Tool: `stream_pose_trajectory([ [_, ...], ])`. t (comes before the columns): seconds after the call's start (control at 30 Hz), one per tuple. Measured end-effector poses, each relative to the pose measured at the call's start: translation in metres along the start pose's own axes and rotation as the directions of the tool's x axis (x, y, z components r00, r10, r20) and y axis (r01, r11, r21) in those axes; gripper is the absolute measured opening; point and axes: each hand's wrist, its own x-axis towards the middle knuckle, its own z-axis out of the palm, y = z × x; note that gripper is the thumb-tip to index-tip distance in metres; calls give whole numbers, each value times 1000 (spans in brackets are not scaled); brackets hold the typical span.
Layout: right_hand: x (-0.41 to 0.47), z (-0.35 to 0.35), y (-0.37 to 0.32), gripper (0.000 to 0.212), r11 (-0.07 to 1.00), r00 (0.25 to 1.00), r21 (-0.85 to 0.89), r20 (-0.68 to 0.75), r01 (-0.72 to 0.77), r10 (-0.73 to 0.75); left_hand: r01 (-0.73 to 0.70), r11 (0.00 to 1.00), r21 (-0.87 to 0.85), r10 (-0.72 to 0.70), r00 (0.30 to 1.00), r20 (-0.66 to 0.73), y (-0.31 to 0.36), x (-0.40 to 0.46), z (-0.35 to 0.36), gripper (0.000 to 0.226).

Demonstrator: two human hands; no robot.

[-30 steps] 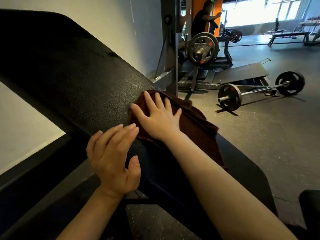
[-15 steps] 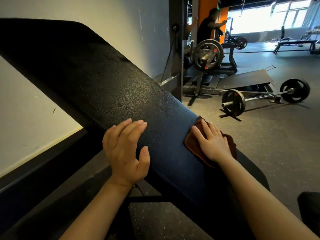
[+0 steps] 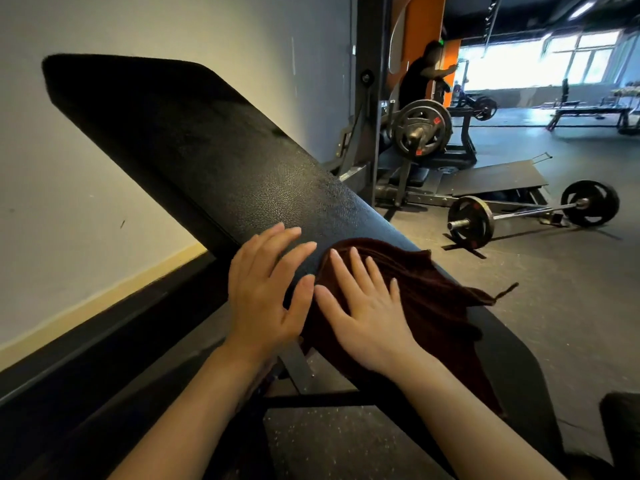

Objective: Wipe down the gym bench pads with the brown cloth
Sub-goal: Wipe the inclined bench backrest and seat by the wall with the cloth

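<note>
A long black bench pad slants from the upper left down to the lower right. The brown cloth lies spread over its lower middle part and hangs over both edges. My right hand presses flat on the cloth with fingers straight and spread. My left hand rests flat on the pad's left edge just beside the cloth, fingers straight, its thumb close to my right thumb.
A pale wall with a dark skirting runs along the left. A loaded barbell lies on the grey floor to the right. Behind it stand a plate-loaded machine and a person. A dark pad corner shows at lower right.
My right hand has slid the cloth back across the pad from its right edge toward my left hand, and the cloth has spread out wider. My left hand stays on the pad's left edge.
</note>
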Motion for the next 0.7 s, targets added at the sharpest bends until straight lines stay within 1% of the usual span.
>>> stream_pose_trajectory([
  [0.03,9,0,-13,62,998,998,-6,3,65,-65,17,999,37,-17,1000,6,-9,5,-9,34],
  [0.1,33,-1,-36,61,987,987,-9,17,158,-158,117,987,110,-118,993,-1,-30,19,-27,38],
  [0.2,68,-2,-72,60,971,971,-23,50,237,-236,266,943,201,-269,963,-11,-63,38,-53,49],
  [0.3,102,-3,-106,61,957,957,-35,56,287,-284,321,911,259,-324,945,-32,-88,54,-67,55],
  [0.33,115,-5,-115,62,956,955,-28,47,294,-292,350,905,242,-348,936,-52,-92,59,-68,57],
  [0.43,156,-10,-132,64,951,951,-23,33,309,-309,461,882,92,-448,884,-132,-93,73,-63,63],
  [0.53,196,-16,-135,67,952,953,-46,30,302,-301,453,892,9,-447,883,-143,-89,77,-44,58],
  [0.63,237,-21,-134,68,964,965,-43,13,263,-263,430,902,45,-414,889,-198,-83,77,-21,48],
  [0.7,265,-25,-131,69,969,969,-41,-8,245,-245,416,909,29,-397,885,-243,-83,76,-14,45],
])
